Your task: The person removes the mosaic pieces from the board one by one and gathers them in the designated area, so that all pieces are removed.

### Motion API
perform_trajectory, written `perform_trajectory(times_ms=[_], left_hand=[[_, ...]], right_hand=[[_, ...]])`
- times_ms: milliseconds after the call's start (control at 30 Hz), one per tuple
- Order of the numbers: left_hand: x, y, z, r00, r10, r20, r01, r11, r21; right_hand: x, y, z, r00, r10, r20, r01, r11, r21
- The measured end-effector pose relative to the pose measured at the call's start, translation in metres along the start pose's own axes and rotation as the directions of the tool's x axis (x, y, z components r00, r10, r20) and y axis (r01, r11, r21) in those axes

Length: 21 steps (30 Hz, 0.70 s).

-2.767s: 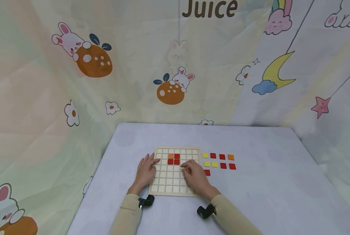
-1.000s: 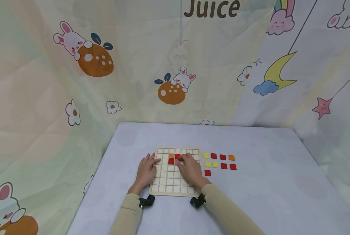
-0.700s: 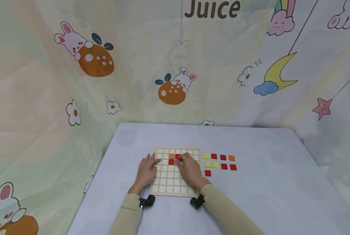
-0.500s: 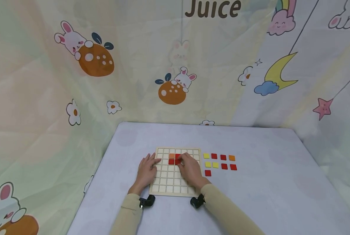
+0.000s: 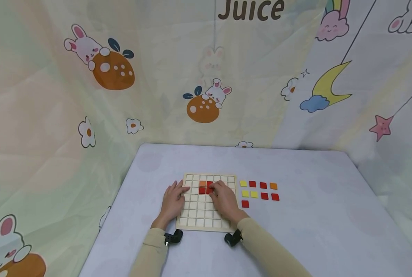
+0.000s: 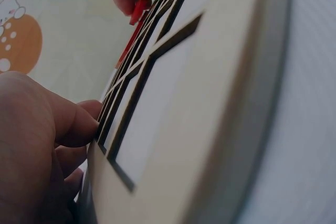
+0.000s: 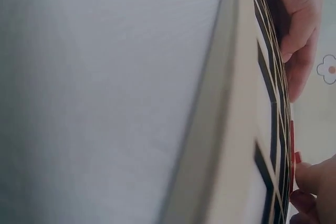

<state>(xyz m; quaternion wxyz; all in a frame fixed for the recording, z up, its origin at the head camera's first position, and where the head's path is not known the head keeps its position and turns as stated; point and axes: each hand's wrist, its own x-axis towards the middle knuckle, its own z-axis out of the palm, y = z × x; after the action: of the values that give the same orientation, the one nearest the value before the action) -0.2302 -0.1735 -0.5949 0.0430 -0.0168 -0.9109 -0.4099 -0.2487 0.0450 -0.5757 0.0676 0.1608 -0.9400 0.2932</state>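
Note:
A pale square grid board [image 5: 200,222] lies on the table. In its upper middle sit an orange tile [image 5: 202,184] and red tiles [image 5: 202,190], grouped two by two. My right hand [image 5: 225,200] reaches over the board and pinches a red tile [image 6: 138,12] at the group's lower right. In the left wrist view that tile stands tilted above the flat ones; the fingertips partly cover it. Along the board's left edge rests my left hand [image 5: 173,200], its fingers extended and its thumb [image 6: 79,124] touching the board's top.
Right of the board, loose yellow tiles [image 5: 245,193], red tiles [image 5: 264,196] and an orange tile [image 5: 273,186] lie in short rows on the white tabletop [image 5: 316,223]. A printed cloth [image 5: 157,96] hangs behind and at both sides.
My right hand has moved slightly up and left from beside the tile group and taken hold of its lower-right red tile. That tile's pinkish glare has turned plain red. My left hand stays put.

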Motion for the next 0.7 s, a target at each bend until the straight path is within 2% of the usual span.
perform_trajectory(times_ms=[300, 700], left_hand=[[0.001, 0.000, 0.000, 1.000, -0.006, 0.008, 0.006, 1.000, -0.014], [0.000, -0.001, 0.001, 1.000, -0.010, 0.005, 0.010, 1.000, -0.004]], right_hand=[[-0.005, 0.007, -0.007, 0.999, 0.023, -0.033, -0.022, 0.999, 0.045], [-0.019, 0.010, -0.021, 0.995, 0.088, -0.037, -0.086, 0.994, 0.066]])
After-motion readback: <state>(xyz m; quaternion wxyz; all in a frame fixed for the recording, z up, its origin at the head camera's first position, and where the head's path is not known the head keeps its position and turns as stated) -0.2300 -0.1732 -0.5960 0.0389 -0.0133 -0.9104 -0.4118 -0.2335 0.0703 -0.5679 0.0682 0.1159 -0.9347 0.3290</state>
